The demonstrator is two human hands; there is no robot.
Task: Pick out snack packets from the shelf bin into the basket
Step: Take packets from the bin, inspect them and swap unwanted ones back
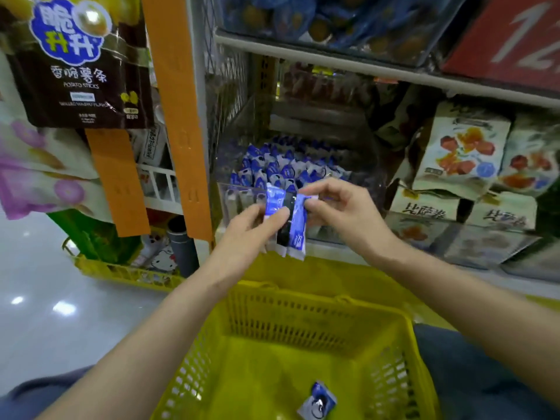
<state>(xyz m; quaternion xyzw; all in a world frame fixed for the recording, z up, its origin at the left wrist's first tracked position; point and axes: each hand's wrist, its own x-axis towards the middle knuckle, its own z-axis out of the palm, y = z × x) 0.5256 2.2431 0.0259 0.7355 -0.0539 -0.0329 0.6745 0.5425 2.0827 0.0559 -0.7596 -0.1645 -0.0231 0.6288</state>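
Note:
A clear shelf bin (368,165) holds several small blue-and-white snack packets (281,165). In front of it, above the yellow basket (303,322), both hands hold a small bunch of the same packets (295,234) upright. My left hand (251,228) grips the bunch from the left with its thumb across the front. My right hand (339,207) pinches the top of the rightmost packet. One blue packet (318,400) lies on the basket floor.
Larger snack bags (460,153) are stacked to the right of the bin. An orange hanging strip (178,116) and a brown potato-stick bag (81,65) hang at left. A second yellow basket (127,271) sits on the shiny floor at lower left.

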